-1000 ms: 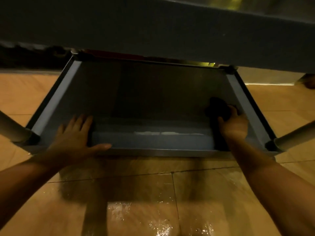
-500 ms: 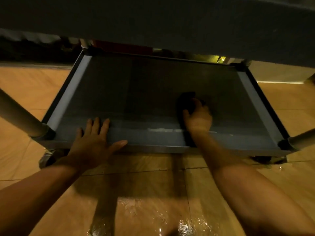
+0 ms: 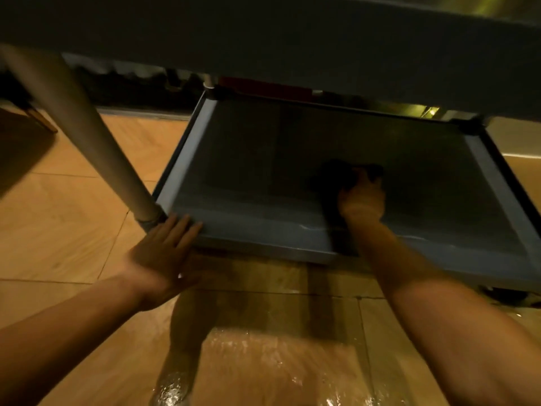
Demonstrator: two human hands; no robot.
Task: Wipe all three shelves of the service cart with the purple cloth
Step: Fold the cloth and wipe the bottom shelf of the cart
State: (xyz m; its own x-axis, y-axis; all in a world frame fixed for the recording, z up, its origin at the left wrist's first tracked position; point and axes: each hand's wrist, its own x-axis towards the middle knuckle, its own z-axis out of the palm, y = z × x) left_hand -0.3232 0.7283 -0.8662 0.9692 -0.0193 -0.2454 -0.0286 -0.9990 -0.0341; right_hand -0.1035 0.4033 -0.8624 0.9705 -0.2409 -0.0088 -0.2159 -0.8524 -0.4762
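Observation:
I look under an upper shelf (image 3: 292,39) at the cart's bottom shelf (image 3: 263,230), a dark metal tray with a pale raised rim. My right hand (image 3: 361,197) is inside the tray near its middle, pressed down on a dark bunched cloth (image 3: 336,174) that looks almost black in the dim light. My left hand (image 3: 164,253) rests flat, fingers apart, against the shelf's near left corner and front rim, holding nothing.
A round metal cart leg (image 3: 79,127) slants down to the near left corner. The orange tiled floor (image 3: 58,215) surrounds the cart, with a wet shiny patch (image 3: 263,370) in front. A caster (image 3: 509,294) shows under the right front corner.
My right hand has swept the cloth leftward from the shelf's right side to its middle. The view has shifted left, and my left hand has slid to the near left corner.

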